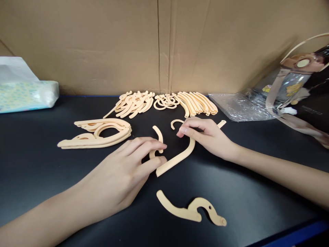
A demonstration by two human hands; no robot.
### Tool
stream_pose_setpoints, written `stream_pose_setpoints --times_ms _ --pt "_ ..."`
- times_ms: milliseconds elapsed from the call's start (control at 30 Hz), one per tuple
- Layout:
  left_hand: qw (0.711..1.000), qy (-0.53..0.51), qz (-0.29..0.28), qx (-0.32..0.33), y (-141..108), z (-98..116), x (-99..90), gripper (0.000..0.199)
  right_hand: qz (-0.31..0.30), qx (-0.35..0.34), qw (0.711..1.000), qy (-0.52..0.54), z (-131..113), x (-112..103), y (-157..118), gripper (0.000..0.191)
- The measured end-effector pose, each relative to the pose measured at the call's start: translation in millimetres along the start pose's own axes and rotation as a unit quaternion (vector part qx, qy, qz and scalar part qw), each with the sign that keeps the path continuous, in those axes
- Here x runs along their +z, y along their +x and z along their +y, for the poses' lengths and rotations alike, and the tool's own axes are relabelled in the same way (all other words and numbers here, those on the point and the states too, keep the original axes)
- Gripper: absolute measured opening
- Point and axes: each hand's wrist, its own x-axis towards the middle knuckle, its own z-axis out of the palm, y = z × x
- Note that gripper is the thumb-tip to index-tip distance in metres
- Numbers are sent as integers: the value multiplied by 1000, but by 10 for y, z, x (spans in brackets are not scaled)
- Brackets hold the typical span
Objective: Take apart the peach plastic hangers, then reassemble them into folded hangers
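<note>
My left hand point(133, 168) is over the table's middle, thumb and fingertips apart around a small curved cream piece point(158, 134), partly hidden by the fingers. To its right, my right hand point(203, 133) pinches a cream hanger-like part near the base of its hook point(176, 122). One long arm point(177, 158) of that part slopes down toward my left fingertips; another end point(221, 123) shows beyond my right hand. Nearer the front lies a separate wavy cream piece point(192, 210) with a small hole and a round peg.
Stacked assembled hangers point(113, 139) lie at the left. Along the back are heaps of curved pieces point(138, 103), hooks point(166, 101) and long arms point(196, 103). A tissue pack point(28, 94) is far left; a plastic bag point(241, 106) and clear bottle point(285, 85) are right.
</note>
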Motion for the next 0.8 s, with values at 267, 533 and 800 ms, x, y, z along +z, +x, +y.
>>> stream_pose_setpoints --times_ms 267,533,800 --pt "993 -95 -13 -74 -12 -17 -1 30 14 39 999 -3 57 10 8 32" --pt "989 -99 -10 -111 -5 -22 -6 18 36 40 998 -32 62 28 0 32" --pt "991 -108 42 -61 -21 -17 44 31 12 2 999 -43 36 26 -11 26"
